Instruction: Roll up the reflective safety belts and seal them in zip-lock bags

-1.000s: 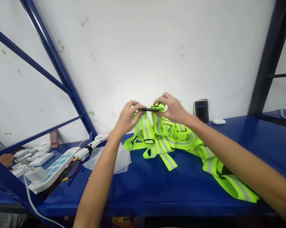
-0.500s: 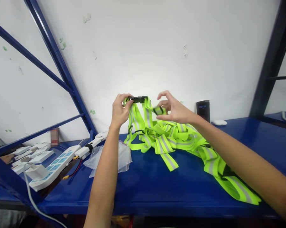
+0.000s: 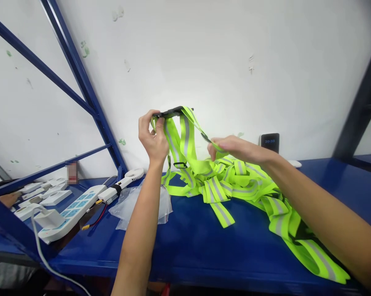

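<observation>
Neon strap (image 3: 194,119) now runs straight, slack seemingly drawn out, from the black buckle (image 3: 172,112), lifted higher in the pinching left hand (image 3: 154,137), down to the strap-gripping right hand (image 3: 231,147).

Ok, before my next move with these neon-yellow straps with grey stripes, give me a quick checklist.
1. Left hand holding the black plastic buckle: ok.
2. Right hand holding a neon-yellow, grey-striped strap: ok.
3. Remaining straps laid out flat: not ok, heaped on the glossy blue tabletop.
4. Buckle fully latched: cannot tell.
5. Left forearm off the transparent plastic bags: cannot tell, it passes in front.
</observation>
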The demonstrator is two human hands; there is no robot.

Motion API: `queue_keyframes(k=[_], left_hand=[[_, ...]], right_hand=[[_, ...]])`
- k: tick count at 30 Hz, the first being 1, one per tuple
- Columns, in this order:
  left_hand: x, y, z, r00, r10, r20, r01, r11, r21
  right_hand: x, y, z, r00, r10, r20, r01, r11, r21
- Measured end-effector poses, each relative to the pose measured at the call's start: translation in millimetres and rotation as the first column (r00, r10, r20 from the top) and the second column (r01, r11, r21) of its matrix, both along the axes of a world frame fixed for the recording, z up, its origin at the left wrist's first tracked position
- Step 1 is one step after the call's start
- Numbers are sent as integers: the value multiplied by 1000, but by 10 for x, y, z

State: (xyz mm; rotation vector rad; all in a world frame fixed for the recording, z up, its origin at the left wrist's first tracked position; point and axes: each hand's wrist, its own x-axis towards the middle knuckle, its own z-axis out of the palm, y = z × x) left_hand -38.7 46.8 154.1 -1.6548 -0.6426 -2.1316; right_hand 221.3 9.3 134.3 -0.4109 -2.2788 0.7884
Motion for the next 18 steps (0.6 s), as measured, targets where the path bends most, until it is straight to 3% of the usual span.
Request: queue_keyframes(k=[4,6,10,12,13,15,17,18], left_hand=[[-114,174,-10,999,-20,49,21,1000,-18],[-153,219,-21,998,-19,56,21,999,-30],[-180,194,-19,996,-52,69,56,997,-54],[-220,143,12,994,-86,71,91,993,-76],[-254,114,35,993,-105,63,110,990,-85],[-337,49,93,990,-133,42,137,987,-82],[-418,-16,153,991,-135,26,136,988,-68],[-451,-44,180,993,-119,22,120,991,-60]], right_hand=[[-36,-59,67,916,96,-389,-133,989,-67],[-55,-142,124,855,69,-514,-134,987,-91],[-31,-304,211,856,-77,-511,28,994,-102],[7,-353,229,882,-177,-437,196,981,-3],[26,-371,233,869,-254,-424,321,942,93],[58,-404,234,786,-410,-462,573,764,297],[70,-442,232,701,-463,-542,700,590,401],[66,-467,230,688,-457,-564,715,560,419]])
